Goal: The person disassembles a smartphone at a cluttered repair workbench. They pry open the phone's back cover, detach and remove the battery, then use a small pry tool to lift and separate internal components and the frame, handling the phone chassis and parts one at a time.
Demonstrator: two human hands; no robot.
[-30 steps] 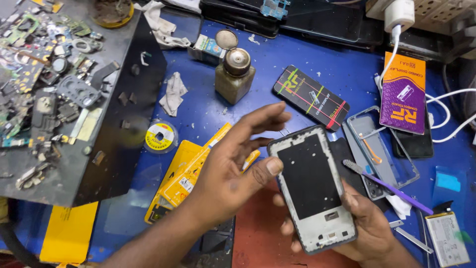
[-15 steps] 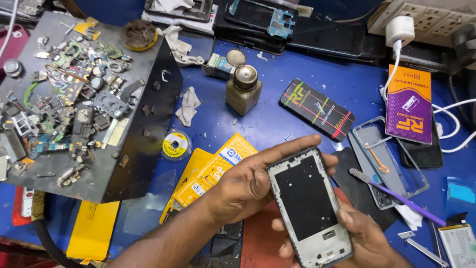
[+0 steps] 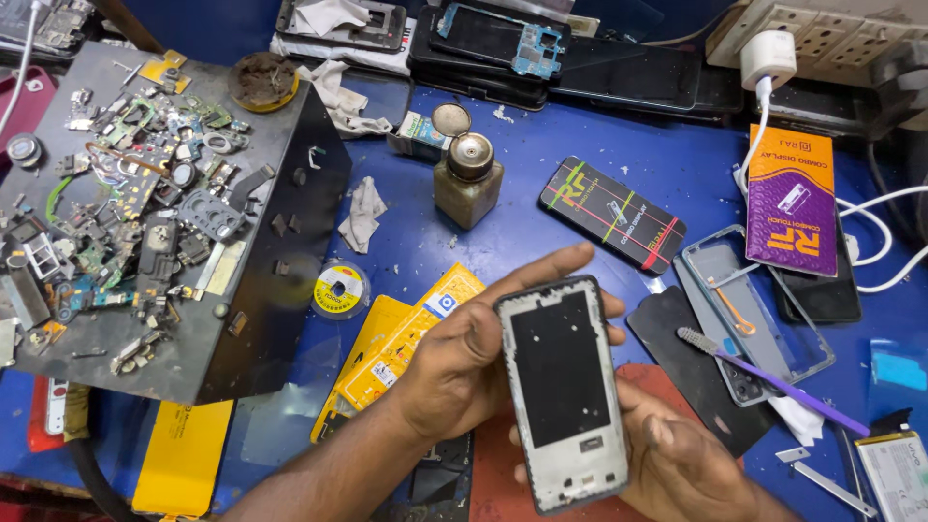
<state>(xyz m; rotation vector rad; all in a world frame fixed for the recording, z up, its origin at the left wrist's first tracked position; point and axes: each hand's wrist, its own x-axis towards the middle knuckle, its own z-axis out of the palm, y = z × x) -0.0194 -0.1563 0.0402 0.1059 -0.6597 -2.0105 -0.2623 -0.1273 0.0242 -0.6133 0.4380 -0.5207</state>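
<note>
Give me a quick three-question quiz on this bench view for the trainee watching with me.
1. True or false: both hands, the left hand and the right hand, are on the phone frame.
2. What lies across the clear phone case to the right of the frame? A) a purple toothbrush B) a screwdriver C) a pair of scissors
3. Fill in: the small glass bottle with a metal top stands on the ____ mat.

Key
1. True
2. A, the purple toothbrush
3. blue
</note>
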